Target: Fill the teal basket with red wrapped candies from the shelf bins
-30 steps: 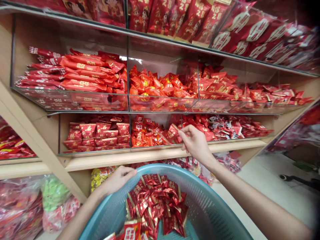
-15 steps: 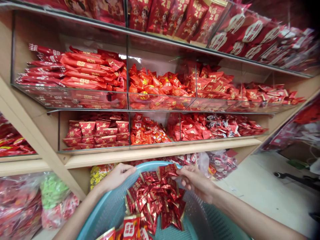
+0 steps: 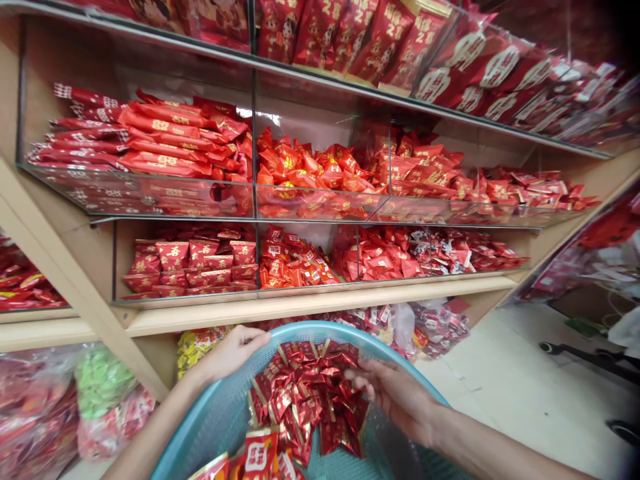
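A blue mesh plastic basket [image 3: 173, 427] is in front of me, holding a heap of shiny dark red snack packets [image 3: 300, 400] with gold edges. Near its front lie some brighter red and orange packets [image 3: 261, 455] with white labels. My left hand [image 3: 237, 350] is closed on the basket's far left rim, thumb along the top. Inside the basket, my right hand [image 3: 395, 393] is at the right edge of the heap. Its fingers are loosely curled, with thumb and fingertips apart beside the topmost packets; no packet shows clearly between them.
Wooden shelves [image 3: 320, 303] with clear compartments of red packets rise beyond the basket. Beneath them lie bagged packets [image 3: 437, 327] and a yellow bag [image 3: 200, 343]. Plastic bags [image 3: 103, 380] stand at the lower left. Pale floor [image 3: 505, 373] and dark chair-like legs [image 3: 590, 357] show at right.
My right hand has lowered into the basket and its pinch on a dark red packet has loosened. That packet now lies lower, on the heap. My left hand stays on the rim.
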A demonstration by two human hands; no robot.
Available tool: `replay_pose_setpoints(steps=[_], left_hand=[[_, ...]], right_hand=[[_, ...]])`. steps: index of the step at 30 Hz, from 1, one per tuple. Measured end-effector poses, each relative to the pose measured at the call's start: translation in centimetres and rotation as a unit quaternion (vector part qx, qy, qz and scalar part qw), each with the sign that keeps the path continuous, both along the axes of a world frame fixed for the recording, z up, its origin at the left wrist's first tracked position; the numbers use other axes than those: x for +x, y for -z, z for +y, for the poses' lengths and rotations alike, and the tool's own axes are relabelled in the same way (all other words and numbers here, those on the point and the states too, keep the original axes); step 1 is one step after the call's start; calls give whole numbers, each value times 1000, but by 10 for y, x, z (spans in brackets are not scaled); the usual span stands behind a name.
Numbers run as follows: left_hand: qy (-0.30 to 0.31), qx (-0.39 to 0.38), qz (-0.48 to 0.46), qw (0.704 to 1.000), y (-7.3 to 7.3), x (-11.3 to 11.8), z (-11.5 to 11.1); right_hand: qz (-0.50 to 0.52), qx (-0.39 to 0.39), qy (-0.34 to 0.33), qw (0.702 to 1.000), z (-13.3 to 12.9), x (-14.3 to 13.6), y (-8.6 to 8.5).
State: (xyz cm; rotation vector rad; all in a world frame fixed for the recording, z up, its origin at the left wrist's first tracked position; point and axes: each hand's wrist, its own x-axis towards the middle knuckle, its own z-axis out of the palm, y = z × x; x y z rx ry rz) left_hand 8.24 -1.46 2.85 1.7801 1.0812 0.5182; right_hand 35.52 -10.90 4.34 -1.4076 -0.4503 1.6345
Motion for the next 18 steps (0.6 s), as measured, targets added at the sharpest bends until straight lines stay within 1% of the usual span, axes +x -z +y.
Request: replay_pose_setpoints(steps=[5,9,11,13,14,16,17,18], left_hand=[[-5,8,11,1000,-1,0,0],[-5,8,19,1000,-3,0,0],[-3,7,18,1000,-3,0,-1],[0,6,15,1000,-3,0,0],[1,7,14,1000,-3,0,0],[0,8,14,1000,-3,1,0],[-1,9,14,1000,-2,1,1],[-1,9,14,1000,-1,2,1]], right_hand=[[-25,-30,-55,998,-1,0,6],[-78,-45,-80,993,-5,3,8],[-119,-51,-103,986,-10,7,6],[-173,-35,-135,975,-11,13,-2],[-204,-12,-153,967,-9,16,-9],[-276,76,-180,941,4,20,-27],[-320,142,-187,918,15,22,-38],[-371,220,-188,882,28,22,-49]])
